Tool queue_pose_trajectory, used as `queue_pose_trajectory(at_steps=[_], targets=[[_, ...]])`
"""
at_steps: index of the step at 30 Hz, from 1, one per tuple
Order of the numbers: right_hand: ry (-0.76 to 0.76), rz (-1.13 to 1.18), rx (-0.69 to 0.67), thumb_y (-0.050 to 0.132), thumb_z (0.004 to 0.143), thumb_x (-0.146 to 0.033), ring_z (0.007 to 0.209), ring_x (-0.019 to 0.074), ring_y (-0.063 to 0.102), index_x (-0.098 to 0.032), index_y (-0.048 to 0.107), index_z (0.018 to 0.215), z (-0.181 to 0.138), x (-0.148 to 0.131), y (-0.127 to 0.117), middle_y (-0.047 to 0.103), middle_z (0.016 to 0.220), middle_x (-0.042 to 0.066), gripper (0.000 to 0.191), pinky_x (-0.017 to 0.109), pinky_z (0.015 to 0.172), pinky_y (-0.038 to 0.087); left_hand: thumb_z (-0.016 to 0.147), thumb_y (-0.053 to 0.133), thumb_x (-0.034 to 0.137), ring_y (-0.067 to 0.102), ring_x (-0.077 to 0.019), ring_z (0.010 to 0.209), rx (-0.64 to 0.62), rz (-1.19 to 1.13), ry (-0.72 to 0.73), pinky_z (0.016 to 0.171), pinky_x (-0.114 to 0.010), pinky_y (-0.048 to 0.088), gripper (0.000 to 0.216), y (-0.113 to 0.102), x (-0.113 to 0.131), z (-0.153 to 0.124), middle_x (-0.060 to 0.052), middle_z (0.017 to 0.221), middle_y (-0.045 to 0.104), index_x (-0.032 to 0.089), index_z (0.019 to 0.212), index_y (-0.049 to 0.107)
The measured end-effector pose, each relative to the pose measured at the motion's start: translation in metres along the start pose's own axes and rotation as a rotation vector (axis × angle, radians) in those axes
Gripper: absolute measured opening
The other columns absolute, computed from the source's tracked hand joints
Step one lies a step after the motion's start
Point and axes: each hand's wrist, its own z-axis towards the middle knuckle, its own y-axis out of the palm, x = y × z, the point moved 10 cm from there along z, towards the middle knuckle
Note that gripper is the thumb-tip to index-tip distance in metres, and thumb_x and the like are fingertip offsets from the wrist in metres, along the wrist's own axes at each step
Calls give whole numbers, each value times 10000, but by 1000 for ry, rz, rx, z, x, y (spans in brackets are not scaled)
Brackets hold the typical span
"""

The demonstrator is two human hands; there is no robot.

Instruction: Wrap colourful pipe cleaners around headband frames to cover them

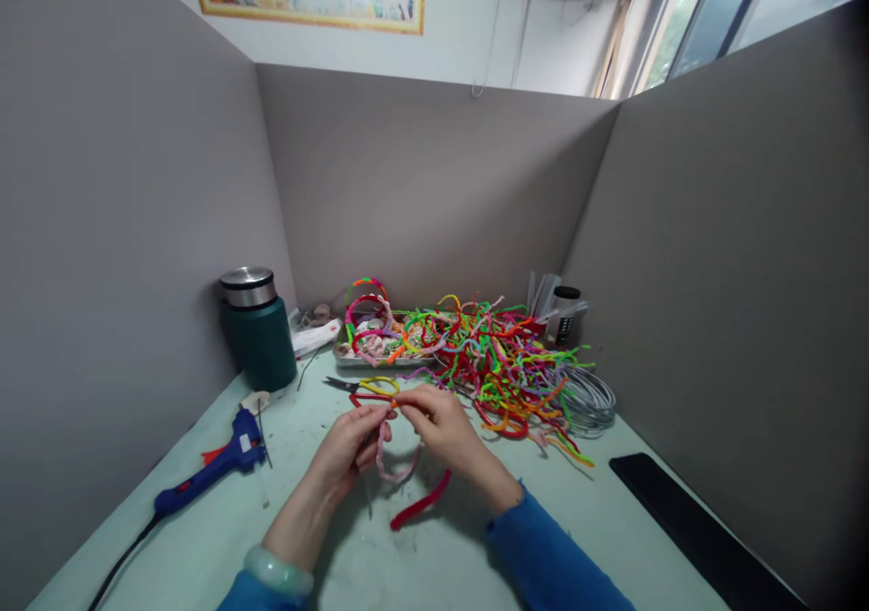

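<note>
My left hand (349, 443) and my right hand (444, 425) meet over the middle of the table, fingertips pinched close together. Between them hangs a pale pink pipe-cleaner loop (396, 477), its lower part drooping below the fingers. A small orange pipe-cleaner piece (395, 404) shows at the fingertips, partly hidden, and my right fingers pinch it. Below the loop a short red pipe cleaner (421, 502) lies on the table. Just beyond my fingertips rest scissors (343, 384) with yellow and red handles, blades pointing left.
A heap of coloured pipe cleaners (499, 348) lies behind my hands, beside a metal tray (332, 358) holding finished-looking loops. Grey wire coil (590, 401) is to the right, near a black strip (679, 511). At left stand a green flask (262, 344) and a blue glue gun (214, 471).
</note>
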Motion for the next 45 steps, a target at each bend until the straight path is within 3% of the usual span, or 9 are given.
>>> queue_pose_trajectory(at_steps=[5,12,17,19,28,33,37,40,45], targets=[[397,502,-160,502,838,-423,497,79,523,-135,643,953,-7,37,17,628,803,44,340,172,381,375,712,656,362,191,16,284,12,11,-44,315,-159,99,250,-3,-9,0,47,479,515,118,694,606],[377,399,-131,569,791,-338,453,70,485,-149,657,900,-7,43,11,624,711,10,234,170,391,342,690,671,386,165,11,288,58,57,-66,311,-164,80,273,-4,-15,1,62,458,479,129,646,590],[60,-22,-69,575,795,-198,744,145,576,-182,685,881,-1,8,0,662,818,25,141,233,658,425,757,599,443,175,-7,298,-5,161,-48,325,-162,108,359,6,-12,0,79,360,353,124,596,577],[36,-86,-67,568,802,-194,741,145,569,-179,678,847,-1,3,0,657,789,19,120,234,660,411,780,567,459,196,-14,298,-24,172,-41,332,-165,131,377,9,-12,-1,77,351,348,123,609,581],[428,218,-152,562,769,-224,404,70,369,-153,558,679,-9,43,14,433,474,-66,115,186,399,271,720,652,412,261,-6,331,69,139,55,349,-165,127,275,1,-4,0,69,516,488,160,785,562],[485,355,-169,579,758,-302,390,53,370,-142,563,687,-12,52,20,492,525,-48,176,177,369,254,687,658,444,384,-39,380,108,283,119,372,-165,232,326,-6,-1,6,47,574,549,157,824,585],[541,522,-165,575,752,-346,404,44,392,-146,570,740,-14,61,22,573,662,-12,201,167,347,208,708,631,403,561,-118,582,94,462,193,527,-213,407,300,-4,6,5,-28,771,646,149,866,611],[570,559,-155,599,729,-329,390,40,362,-146,573,728,-15,64,22,545,608,-27,184,166,338,181,733,601,339,564,-132,623,111,662,287,563,-229,413,255,1,16,0,-47,846,659,154,906,630],[552,520,-113,620,703,-266,370,39,327,-140,579,672,-15,61,21,464,492,-58,136,174,349,184,746,581,315,527,-127,589,178,866,404,546,-222,380,185,2,25,-5,-23,724,652,161,815,656]])
